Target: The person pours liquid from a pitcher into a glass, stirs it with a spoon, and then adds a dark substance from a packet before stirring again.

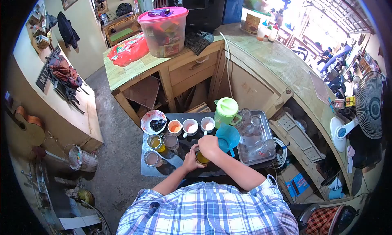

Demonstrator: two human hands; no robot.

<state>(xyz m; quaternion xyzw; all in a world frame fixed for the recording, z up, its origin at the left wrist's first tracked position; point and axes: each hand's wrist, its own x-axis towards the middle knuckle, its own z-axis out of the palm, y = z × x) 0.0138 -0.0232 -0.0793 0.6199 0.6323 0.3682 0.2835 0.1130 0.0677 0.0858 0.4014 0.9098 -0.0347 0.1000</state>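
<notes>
My left hand (191,160) is wrapped round the side of a glass (201,158) with yellowish liquid, standing on the dark low table. Directly above its rim, my right hand (208,147) is closed; what its fingers hold is hidden. A blue plastic pitcher (228,138) stands just right of my right hand. Behind are three cups: an orange-toned one (174,127), a white mug (190,127) and another white mug (207,124). To the left stand a glass of yellow liquid (155,142), a cloudy glass (171,141) and another glass (152,158).
A green lidded pitcher (226,111) stands behind the blue one. On the right, a metal tray (266,155) holds several clear glasses. A bowl (149,115) with black plastic sits at the back left. Wooden counters (281,77) wrap round the table; a fan (369,106) stands far right.
</notes>
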